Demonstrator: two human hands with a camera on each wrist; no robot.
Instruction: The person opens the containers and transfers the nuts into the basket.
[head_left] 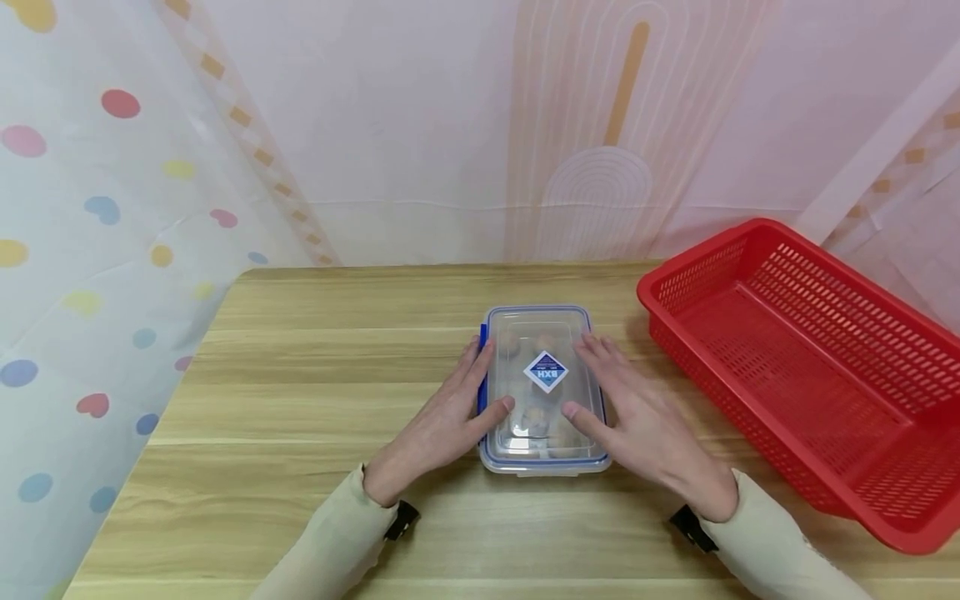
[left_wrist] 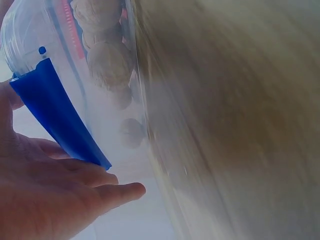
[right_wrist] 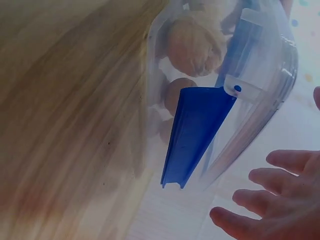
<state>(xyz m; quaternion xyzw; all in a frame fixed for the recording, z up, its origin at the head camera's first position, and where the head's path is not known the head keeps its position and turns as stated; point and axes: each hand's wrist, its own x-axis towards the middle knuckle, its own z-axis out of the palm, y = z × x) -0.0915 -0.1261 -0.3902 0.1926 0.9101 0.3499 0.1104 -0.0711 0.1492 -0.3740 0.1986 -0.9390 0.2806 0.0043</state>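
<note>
A clear plastic food container (head_left: pixel 551 425) with a blue-edged lid and a diamond-shaped label stands on the table. Inside are several round, wrinkled, tan walnuts (left_wrist: pixel 110 65). My left hand (head_left: pixel 450 408) lies along its left side with straight fingers at the blue side latch (left_wrist: pixel 55 110), thumb over the lid's edge. On the other side my right hand (head_left: pixel 637 408) has its fingers spread straight, thumb over the lid. In the right wrist view its fingers stand apart from the wall, and the blue latch (right_wrist: pixel 197 130) there slants outward from the lid.
A large red perforated plastic basket (head_left: pixel 817 375) stands at the right, close to my right forearm. The wood-grain table (head_left: pixel 300 400) runs back to a patterned curtain (head_left: pixel 420 133). Another dotted curtain (head_left: pixel 82 292) hangs along the left edge.
</note>
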